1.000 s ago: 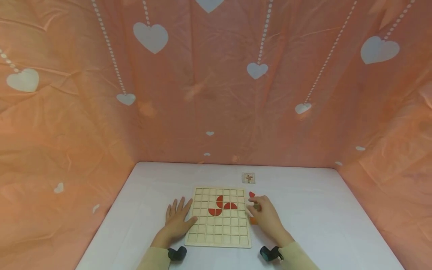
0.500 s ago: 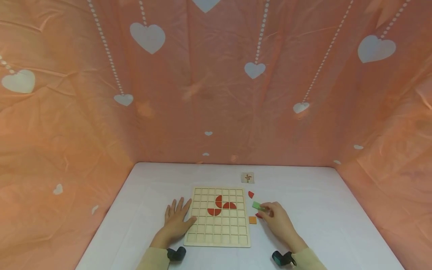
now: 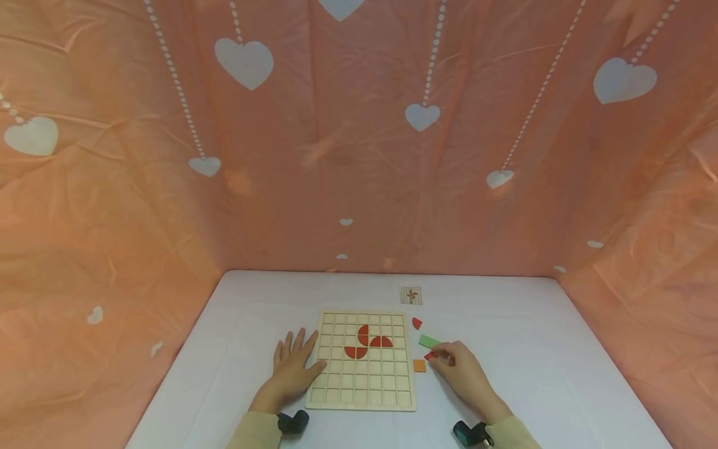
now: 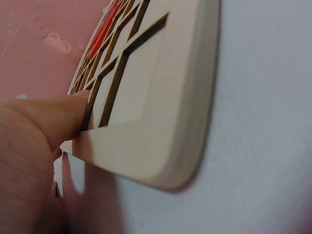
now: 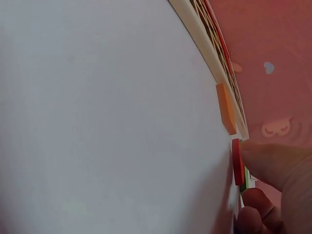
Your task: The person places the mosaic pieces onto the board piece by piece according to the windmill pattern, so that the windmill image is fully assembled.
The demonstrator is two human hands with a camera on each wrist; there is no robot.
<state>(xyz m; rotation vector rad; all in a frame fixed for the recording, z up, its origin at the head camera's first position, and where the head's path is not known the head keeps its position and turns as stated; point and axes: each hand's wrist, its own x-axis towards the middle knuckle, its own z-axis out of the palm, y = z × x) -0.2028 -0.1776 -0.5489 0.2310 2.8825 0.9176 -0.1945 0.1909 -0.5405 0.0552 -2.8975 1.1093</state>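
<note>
Red piece (image 5: pixel 237 162), between the orange square (image 3: pixel 419 366) and green strip (image 3: pixel 429 341), should handle light and stiff, best taken by its edges, and appears pinched by the right hand (image 3: pixel 464 373), while the left hand (image 3: pixel 291 371) rests spread-fingered at the board (image 3: pixel 361 402).

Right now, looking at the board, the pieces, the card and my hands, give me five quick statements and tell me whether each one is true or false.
1. The left hand touches the board. True.
2. The patterned card lies on the board. False: the patterned card lies beyond its far right corner.
3. On the board, red pieces form three half-discs. True.
4. The right hand holds the orange square. False: the right hand is at a loose red piece; the orange square lies beside the board.
5. A green piece lies off the board. True.
</note>
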